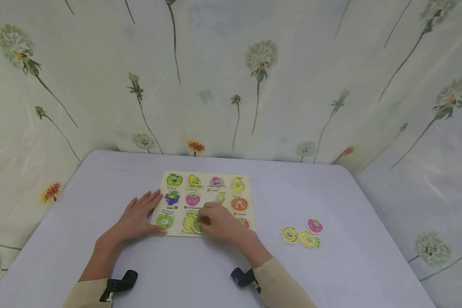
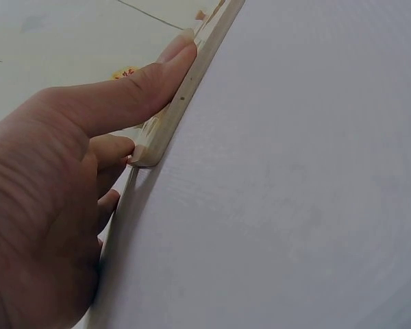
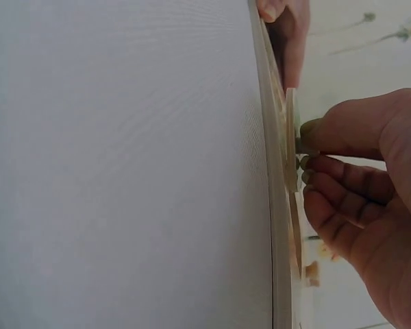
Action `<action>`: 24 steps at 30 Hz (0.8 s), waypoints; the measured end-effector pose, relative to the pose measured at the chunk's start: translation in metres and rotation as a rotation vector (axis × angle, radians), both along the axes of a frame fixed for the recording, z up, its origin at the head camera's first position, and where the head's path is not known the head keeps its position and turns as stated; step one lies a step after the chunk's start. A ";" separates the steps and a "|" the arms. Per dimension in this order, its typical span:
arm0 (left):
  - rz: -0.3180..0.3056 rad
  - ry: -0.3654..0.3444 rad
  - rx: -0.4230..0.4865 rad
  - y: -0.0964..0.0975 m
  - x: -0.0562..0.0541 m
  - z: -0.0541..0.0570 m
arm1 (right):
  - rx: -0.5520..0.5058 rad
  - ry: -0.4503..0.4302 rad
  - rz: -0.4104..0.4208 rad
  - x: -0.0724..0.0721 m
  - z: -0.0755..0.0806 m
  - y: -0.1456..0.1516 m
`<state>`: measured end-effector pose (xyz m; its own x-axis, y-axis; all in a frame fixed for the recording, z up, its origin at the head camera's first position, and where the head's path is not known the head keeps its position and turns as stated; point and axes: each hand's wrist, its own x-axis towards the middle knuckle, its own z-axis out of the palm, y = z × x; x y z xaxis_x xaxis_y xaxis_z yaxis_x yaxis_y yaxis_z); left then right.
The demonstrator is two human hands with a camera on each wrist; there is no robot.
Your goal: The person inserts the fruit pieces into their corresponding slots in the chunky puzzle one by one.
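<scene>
Pinching a round green piece [image 1: 196, 226] by its small knob [image 3: 299, 146], the right hand [image 1: 220, 222] holds thumb and fingertips together above the fruit board [image 1: 205, 193]. Taking 12 o'clock as the far side, that piece is near the board's 6 o'clock edge, covering a little of the pineapple picture [image 1: 188, 223] on its 3 o'clock side; whether it touches the board, I cannot tell.

The left hand [image 1: 138, 217] rests at the board's 8 o'clock, fingers straight and spread beside the edge, thumb on the near corner. Around the board's middle, the apple [image 1: 174, 180] is at 10 o'clock, the pear [image 1: 238, 184] at 2, the orange [image 1: 239, 204] at 3 and the grapes [image 1: 172, 198] at 9.

Well apart from the board, toward 4 o'clock, 3 loose pieces lie close together on the white table [image 1: 169, 273]: a yellow piece [image 1: 290, 235] at the group's 9 o'clock, a pink piece [image 1: 315, 226] at 2, and a leafy yellow piece [image 1: 309, 239] at 5. Beyond the table, at 12 o'clock, hangs a flowered cloth [image 1: 211, 72].
</scene>
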<state>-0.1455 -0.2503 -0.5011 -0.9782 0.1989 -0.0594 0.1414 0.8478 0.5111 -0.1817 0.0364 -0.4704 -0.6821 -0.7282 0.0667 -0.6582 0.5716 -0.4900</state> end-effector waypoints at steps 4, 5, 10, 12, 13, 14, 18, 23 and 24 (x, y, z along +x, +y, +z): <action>0.003 0.002 -0.003 0.000 0.000 0.001 | 0.018 -0.011 0.006 -0.001 0.002 -0.005; 0.004 0.003 -0.004 0.000 0.000 0.001 | 0.020 -0.011 0.009 -0.001 0.002 -0.006; 0.004 0.005 -0.011 0.000 0.000 0.001 | 0.030 -0.013 0.030 -0.002 0.004 -0.014; 0.004 0.005 -0.011 0.000 0.000 0.001 | 0.036 -0.009 0.038 -0.003 0.004 -0.017; 0.004 0.004 -0.010 -0.001 0.001 0.001 | 0.039 -0.008 0.042 -0.003 0.004 -0.018; 0.003 0.005 -0.008 0.000 0.001 0.001 | 0.044 -0.003 0.045 -0.003 0.003 -0.019; 0.003 0.005 -0.008 0.000 0.001 0.002 | 0.066 0.024 0.048 -0.004 0.001 -0.024; -0.001 0.000 -0.006 0.001 0.001 0.004 | 0.071 0.041 0.058 -0.005 -0.002 -0.027; -0.002 -0.002 -0.007 0.001 0.002 0.004 | 0.069 0.041 0.060 -0.005 -0.002 -0.028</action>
<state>-0.1439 -0.2490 -0.4971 -0.9778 0.2000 -0.0624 0.1419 0.8514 0.5050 -0.1866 0.0084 -0.4729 -0.6351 -0.7713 0.0422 -0.7109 0.5623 -0.4224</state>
